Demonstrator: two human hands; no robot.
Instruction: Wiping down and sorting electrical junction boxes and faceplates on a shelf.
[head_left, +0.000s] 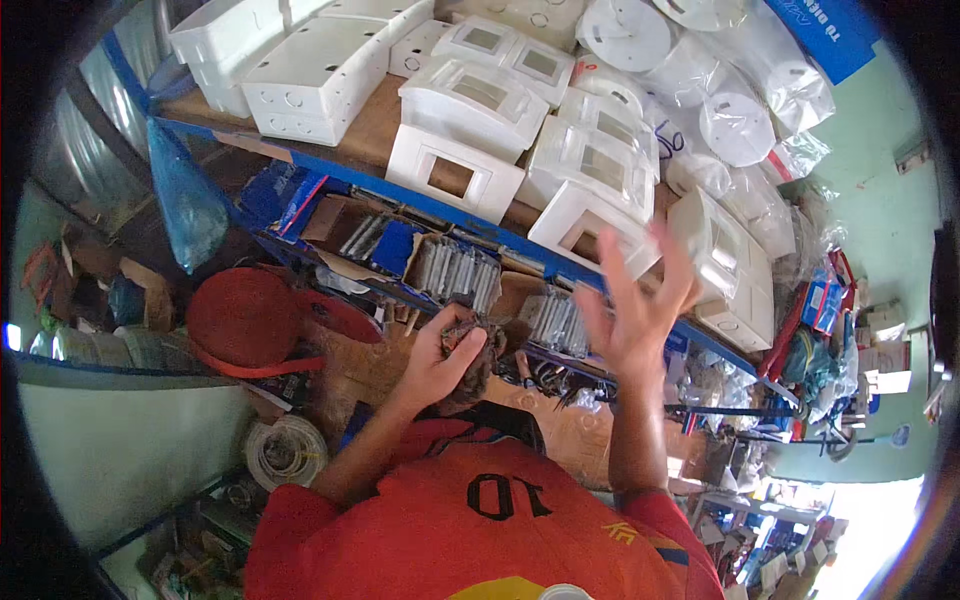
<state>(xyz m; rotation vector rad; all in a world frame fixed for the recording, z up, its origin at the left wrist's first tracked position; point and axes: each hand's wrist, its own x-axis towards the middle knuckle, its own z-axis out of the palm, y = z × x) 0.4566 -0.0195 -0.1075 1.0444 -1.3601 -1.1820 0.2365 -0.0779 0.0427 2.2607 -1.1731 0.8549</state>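
My left hand (442, 356) grips a crumpled dark brown cloth (474, 360) in front of my chest, its thumb over the top. My right hand (637, 307) is raised with its fingers spread and somewhat blurred, holding nothing. Behind its fingertips stands a white plastic enclosure with a window opening (544, 221), at the front edge of the upper shelf. Another such enclosure (405, 154) stands to its left, and more white boxes with clear covers (480, 90) are stacked behind. Whether the right fingers touch the front box cannot be told.
The blue shelf edge (345, 174) slants across the view. Below it are open cartons of metal-coloured flat pieces (454, 274). A red rolled hose (244, 319) lies at left, above a coil of white cable (286, 452). Plastic-wrapped white round parts (735, 127) crowd the upper right.
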